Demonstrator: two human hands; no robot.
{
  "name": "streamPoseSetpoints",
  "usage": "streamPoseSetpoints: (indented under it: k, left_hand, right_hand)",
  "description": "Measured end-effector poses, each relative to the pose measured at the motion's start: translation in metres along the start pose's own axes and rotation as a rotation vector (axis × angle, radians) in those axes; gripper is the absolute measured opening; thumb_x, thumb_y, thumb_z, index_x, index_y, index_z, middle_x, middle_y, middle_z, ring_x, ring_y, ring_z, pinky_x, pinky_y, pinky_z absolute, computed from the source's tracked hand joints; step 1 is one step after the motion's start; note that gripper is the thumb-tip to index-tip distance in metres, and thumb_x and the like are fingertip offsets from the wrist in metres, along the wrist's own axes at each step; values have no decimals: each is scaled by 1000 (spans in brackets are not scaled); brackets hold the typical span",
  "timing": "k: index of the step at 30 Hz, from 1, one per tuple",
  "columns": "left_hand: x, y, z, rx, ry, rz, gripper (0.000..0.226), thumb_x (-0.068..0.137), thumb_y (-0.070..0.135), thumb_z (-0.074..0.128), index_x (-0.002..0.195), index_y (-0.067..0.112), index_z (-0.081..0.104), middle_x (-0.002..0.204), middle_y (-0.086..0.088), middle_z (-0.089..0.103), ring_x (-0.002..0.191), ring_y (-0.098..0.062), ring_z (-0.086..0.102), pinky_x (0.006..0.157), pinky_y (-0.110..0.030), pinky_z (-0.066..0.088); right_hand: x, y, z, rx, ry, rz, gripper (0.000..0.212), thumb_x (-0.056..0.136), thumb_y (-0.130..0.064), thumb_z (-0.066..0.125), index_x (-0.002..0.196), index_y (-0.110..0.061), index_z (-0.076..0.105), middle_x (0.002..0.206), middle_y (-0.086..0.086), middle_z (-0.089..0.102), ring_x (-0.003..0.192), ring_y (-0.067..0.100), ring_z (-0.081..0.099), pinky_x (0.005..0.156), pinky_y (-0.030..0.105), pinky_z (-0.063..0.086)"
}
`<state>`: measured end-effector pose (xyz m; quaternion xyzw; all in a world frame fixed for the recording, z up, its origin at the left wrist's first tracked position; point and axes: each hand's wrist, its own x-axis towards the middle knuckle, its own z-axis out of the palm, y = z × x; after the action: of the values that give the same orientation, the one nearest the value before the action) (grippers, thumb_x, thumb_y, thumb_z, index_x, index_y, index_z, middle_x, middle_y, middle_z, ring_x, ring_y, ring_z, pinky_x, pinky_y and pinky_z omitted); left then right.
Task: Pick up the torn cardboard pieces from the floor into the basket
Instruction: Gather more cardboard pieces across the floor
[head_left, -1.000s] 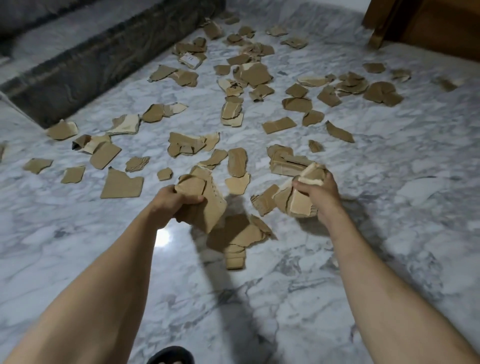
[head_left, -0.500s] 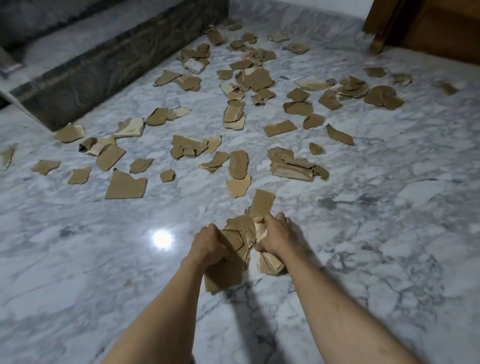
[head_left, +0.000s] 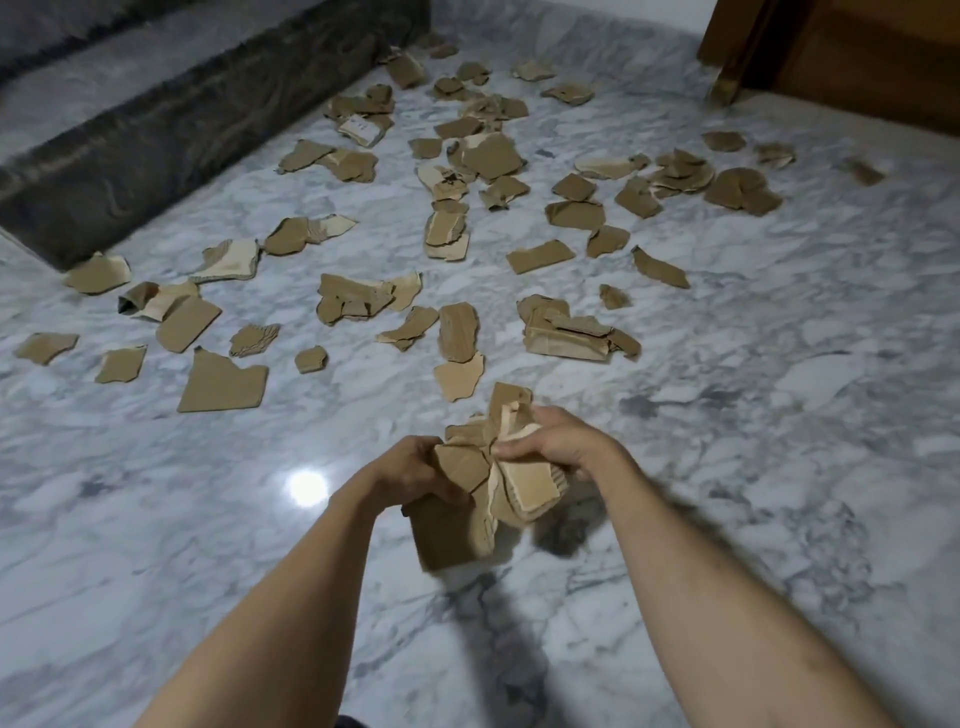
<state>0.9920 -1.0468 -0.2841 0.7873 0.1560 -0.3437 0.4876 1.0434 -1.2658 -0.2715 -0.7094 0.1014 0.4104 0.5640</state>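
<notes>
Where held clear of the floor at lower centre, bundle of torn cardboard (head_left: 478, 499): brown, matte, ragged-edged, several layers pressed together, one paler tan face with corrugated fluting showing at its right edge. Left hand (head_left: 410, 470) clenched round the bundle's left side, thumb across a flat brown sheet hanging below. Right hand (head_left: 556, 441) grasping the bundle's upper right, fingers curled over pale torn edges. Both hands touching the same bundle, close together. Marble floor (head_left: 753, 395): polished, white with grey veining, glossy enough to carry a round light reflection (head_left: 307, 487) just left of the left wrist. Scattered cardboard pieces (head_left: 457, 332) spread across the floor beyond the hands, irregular in outline, some flat, some curled or stacked; largest flat piece (head_left: 221, 384) angular with a notched top, lying at left; layered folded heap (head_left: 569, 332) at centre right; one far piece bearing a white label (head_left: 358, 129). Dark stone step (head_left: 156, 150): rough-looking, mottled grey-black, running diagonally along the upper left, a few pieces lying just beside its base. Brown wooden furniture (head_left: 831, 57), smooth-faced, at upper right corner, well apart from the hands. Basket: cannot tell where, none visible from the head view. Forearm shadows falling dark on the marble beneath the bundle.
</notes>
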Motion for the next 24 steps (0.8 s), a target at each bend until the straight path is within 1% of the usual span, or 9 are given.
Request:
streamPoseSetpoints:
  k: [3, 5, 8, 11, 13, 16, 17, 20, 24]
  left_hand:
    - [5, 8, -2, -135, 59, 2, 35, 72, 6, 88, 100, 4, 69, 84, -9, 71, 68, -19, 67, 44, -20, 48]
    - [10, 10, -5, -190, 68, 1, 30, 74, 6, 87, 99, 6, 70, 91, -12, 73, 80, -26, 69, 58, -27, 54]
    - [22, 11, -11, -183, 120, -26, 36, 74, 9, 86, 106, 6, 71, 100, -15, 74, 93, -31, 70, 77, -37, 59]
    - [33, 14, -20, -163, 240, -33, 38, 76, 13, 84, 111, 6, 67, 104, -14, 71, 95, -31, 67, 80, -39, 57]
    - [42, 17, -29, -130, 322, -37, 35, 78, 19, 81, 108, 9, 65, 107, -14, 69, 98, -32, 65, 86, -45, 57]
    - [48, 27, -43, -112, 389, -35, 53, 65, 35, 78, 109, 13, 60, 109, -13, 67, 98, -32, 64, 83, -46, 58]
    - [49, 30, -46, -111, 395, -30, 63, 58, 39, 76, 113, 12, 60, 109, -12, 66, 98, -32, 63, 79, -44, 57]
    - [59, 42, -54, -101, 369, 7, 76, 52, 39, 75, 121, 14, 58, 112, -9, 65, 100, -29, 63, 78, -40, 55]
    - [81, 60, -56, 15, 252, 50, 72, 49, 42, 85, 113, 15, 65, 109, -7, 71, 97, -26, 68, 90, -47, 58]
  right_hand:
    - [7, 6, 11, -43, 39, 19, 39, 73, -6, 87, 103, -8, 63, 93, 6, 73, 88, 21, 71, 87, 36, 58]
    - [10, 7, 8, -51, 43, 18, 35, 75, -4, 85, 102, -5, 63, 92, 6, 73, 87, 20, 70, 84, 34, 57]
    - [21, 4, -11, 64, 159, -21, 37, 75, -3, 83, 107, -11, 67, 99, 12, 74, 86, 26, 71, 79, 36, 57]
    - [35, -3, -19, 17, 286, -62, 41, 71, -3, 86, 107, -14, 68, 104, 10, 74, 90, 24, 70, 86, 37, 58]
    - [50, -6, -12, -140, 303, -50, 68, 67, -8, 90, 127, -17, 59, 118, 8, 70, 104, 25, 67, 96, 43, 55]
    - [60, -16, 4, -349, 293, -43, 104, 73, -15, 88, 156, -19, 24, 149, 9, 46, 130, 30, 51, 103, 32, 43]
    - [60, -19, 10, -478, 301, -39, 103, 76, -19, 86, 156, -17, 21, 152, 10, 43, 134, 30, 47, 100, 32, 42]
    - [63, -23, 20, -744, 414, -50, 79, 76, -27, 85, 138, -13, 37, 138, 11, 52, 126, 31, 51, 83, 34, 39]
    - [68, -18, 7, -672, 468, 14, 83, 68, -28, 90, 135, -14, 42, 137, 13, 41, 129, 33, 40, 99, 39, 40]
